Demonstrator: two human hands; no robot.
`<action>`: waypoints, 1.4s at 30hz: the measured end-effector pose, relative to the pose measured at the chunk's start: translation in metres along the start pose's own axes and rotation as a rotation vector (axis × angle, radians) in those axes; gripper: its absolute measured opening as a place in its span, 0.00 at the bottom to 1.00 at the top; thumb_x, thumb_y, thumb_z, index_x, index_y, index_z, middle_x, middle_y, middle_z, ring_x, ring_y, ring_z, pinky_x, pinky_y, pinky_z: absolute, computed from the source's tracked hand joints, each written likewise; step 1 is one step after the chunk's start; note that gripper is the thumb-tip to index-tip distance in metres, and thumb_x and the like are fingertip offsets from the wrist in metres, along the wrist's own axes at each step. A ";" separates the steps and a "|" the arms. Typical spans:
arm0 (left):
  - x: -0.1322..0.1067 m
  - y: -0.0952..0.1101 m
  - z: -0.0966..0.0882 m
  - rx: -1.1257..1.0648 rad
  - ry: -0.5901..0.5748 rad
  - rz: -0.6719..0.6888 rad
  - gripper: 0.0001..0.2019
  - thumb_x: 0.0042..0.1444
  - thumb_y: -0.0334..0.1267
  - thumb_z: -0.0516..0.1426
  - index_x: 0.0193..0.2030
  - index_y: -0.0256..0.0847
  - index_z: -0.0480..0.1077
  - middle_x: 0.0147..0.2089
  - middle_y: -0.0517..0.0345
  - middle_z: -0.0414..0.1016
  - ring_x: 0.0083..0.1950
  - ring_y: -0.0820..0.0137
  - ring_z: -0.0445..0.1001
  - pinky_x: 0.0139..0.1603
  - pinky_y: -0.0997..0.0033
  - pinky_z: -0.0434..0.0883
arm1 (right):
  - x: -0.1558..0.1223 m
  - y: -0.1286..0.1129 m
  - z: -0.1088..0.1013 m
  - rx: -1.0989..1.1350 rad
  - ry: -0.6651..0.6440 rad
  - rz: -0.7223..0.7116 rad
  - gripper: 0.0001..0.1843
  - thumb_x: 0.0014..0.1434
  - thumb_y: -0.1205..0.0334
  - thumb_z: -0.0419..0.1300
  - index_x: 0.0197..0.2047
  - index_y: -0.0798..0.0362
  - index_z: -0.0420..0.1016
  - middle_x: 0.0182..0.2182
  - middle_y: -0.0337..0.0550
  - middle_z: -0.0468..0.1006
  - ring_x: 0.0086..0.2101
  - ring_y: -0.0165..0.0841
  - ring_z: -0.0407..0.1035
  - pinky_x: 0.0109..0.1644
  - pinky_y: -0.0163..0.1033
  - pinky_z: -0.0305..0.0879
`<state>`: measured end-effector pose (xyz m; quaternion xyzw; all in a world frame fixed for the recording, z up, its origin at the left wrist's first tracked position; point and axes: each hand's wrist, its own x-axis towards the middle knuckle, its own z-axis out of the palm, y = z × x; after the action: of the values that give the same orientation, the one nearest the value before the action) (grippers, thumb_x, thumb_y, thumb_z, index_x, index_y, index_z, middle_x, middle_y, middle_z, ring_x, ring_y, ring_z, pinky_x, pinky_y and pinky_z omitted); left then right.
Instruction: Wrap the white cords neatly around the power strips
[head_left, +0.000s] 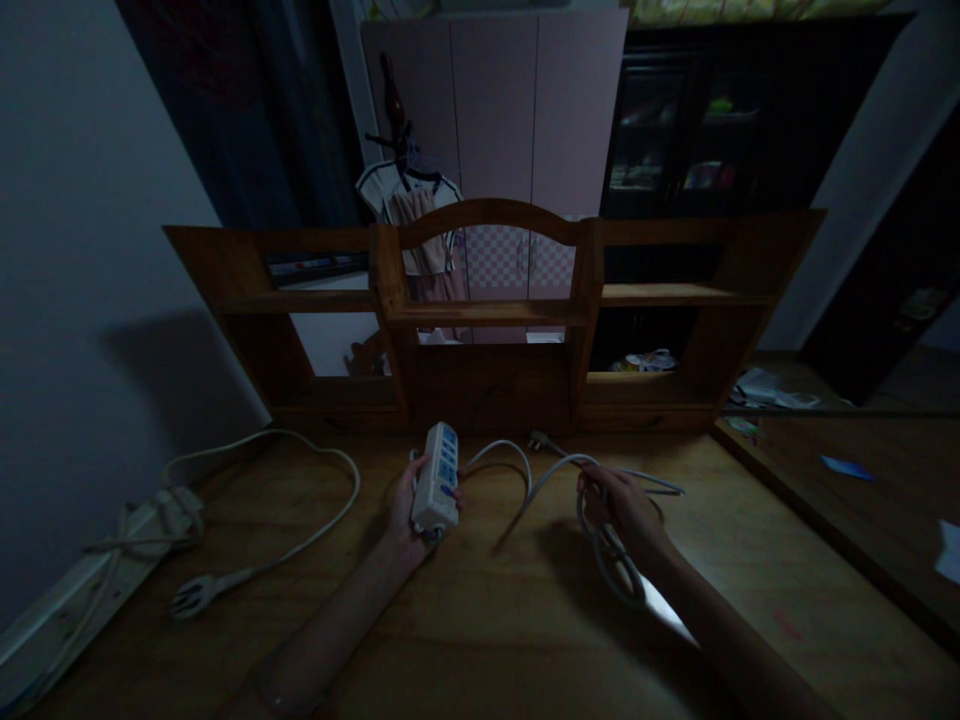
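My left hand (409, 505) is wrapped round a short white power strip (437, 478) with blue-marked sockets, holding it above the wooden desk. From the strip a pale cord (529, 480) runs across to my right hand (619, 505), whose fingers are closed on several gathered loops of it. The loops hang below the right hand. Between the hands, toward the back of the desk, the cord's plug (538, 440) lies near the shelf. Some of my right fingers are hidden behind the hand.
A longer white power strip (97, 580) lies along the left wall, its cord partly wound round it and its plug (193, 596) on the desk (480, 640). A wooden shelf unit (491, 385) stands across the back. A raised edge (817, 520) borders the right side.
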<state>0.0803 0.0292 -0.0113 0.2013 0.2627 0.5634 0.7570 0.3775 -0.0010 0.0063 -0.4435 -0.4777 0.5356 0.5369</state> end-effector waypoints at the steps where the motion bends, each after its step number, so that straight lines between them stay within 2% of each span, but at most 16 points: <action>1: 0.000 0.000 0.000 0.002 0.000 0.000 0.21 0.58 0.46 0.52 0.54 0.34 0.62 0.39 0.47 0.73 0.26 0.66 0.72 0.25 0.65 0.73 | 0.000 0.000 0.000 0.001 -0.002 0.002 0.19 0.58 0.48 0.57 0.27 0.55 0.72 0.13 0.31 0.55 0.15 0.24 0.51 0.19 0.32 0.50; 28: 0.001 0.000 -0.001 0.012 0.050 0.022 0.21 0.57 0.46 0.52 0.53 0.34 0.64 0.39 0.45 0.73 0.25 0.67 0.72 0.24 0.64 0.74 | -0.001 -0.004 0.002 0.009 0.011 0.008 0.18 0.56 0.48 0.58 0.26 0.54 0.72 0.12 0.31 0.56 0.14 0.25 0.50 0.18 0.32 0.47; 34: 0.002 0.000 -0.003 0.019 0.006 0.008 0.20 0.58 0.46 0.52 0.52 0.33 0.64 0.39 0.45 0.73 0.26 0.67 0.72 0.25 0.65 0.73 | -0.002 -0.003 0.001 0.000 0.013 0.005 0.18 0.58 0.49 0.57 0.27 0.55 0.73 0.14 0.31 0.56 0.16 0.24 0.51 0.19 0.32 0.48; 42: 0.004 0.000 -0.005 0.014 0.006 0.020 0.21 0.58 0.45 0.52 0.53 0.34 0.63 0.40 0.45 0.73 0.26 0.67 0.72 0.25 0.65 0.74 | 0.001 0.002 -0.001 0.005 0.006 -0.002 0.19 0.59 0.48 0.57 0.27 0.56 0.73 0.14 0.31 0.56 0.16 0.24 0.50 0.19 0.32 0.48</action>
<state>0.0781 0.0327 -0.0159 0.2077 0.2667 0.5698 0.7490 0.3780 -0.0001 0.0039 -0.4434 -0.4751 0.5348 0.5400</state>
